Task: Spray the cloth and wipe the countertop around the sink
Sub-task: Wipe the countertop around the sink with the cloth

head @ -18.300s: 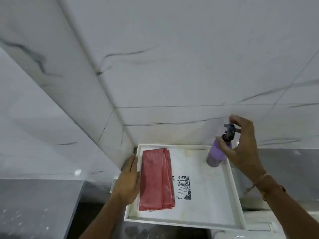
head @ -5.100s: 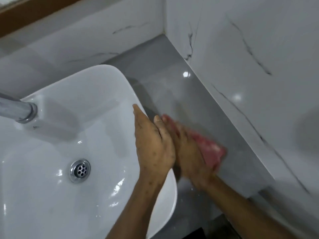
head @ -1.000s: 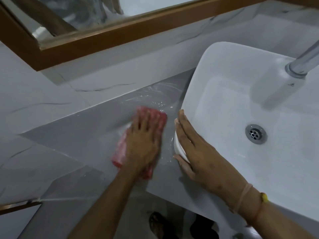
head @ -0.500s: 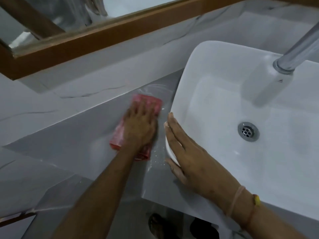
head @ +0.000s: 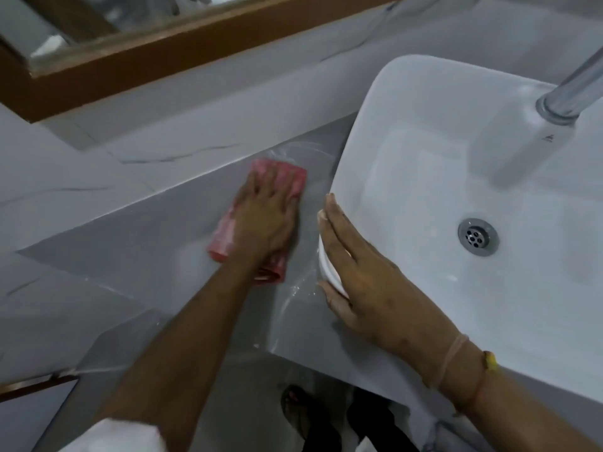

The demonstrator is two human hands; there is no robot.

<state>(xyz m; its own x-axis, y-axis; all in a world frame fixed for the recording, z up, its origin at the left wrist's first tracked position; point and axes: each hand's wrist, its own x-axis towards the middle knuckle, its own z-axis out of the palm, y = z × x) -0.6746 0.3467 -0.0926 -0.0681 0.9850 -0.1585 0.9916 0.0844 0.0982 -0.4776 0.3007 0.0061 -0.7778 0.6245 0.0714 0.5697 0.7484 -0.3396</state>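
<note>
- The left hand (head: 266,220) lay flat on the red cloth (head: 225,233), with the fingers stretched out and pressing it down, not curled around it.
- The cloth was folded and rested on the grey countertop (head: 146,249), just beside the left side of the sink (head: 424,102) and close to the marble wall at the back.
- The right hand (head: 362,282) was open, and its fingers were straight and together. It leaned against the outer left wall of the white sink, with the fingertips near the rim, and it held nothing.
- Wet streaks showed on the countertop between the cloth and the sink.
- A metal drain (head: 478,236) sat in the basin, and a chrome faucet (head: 571,96) came in from the upper right.
- A mirror with a wooden frame (head: 163,57) hung above the wall.
- A thin band (head: 456,357) was around the right wrist.
</note>
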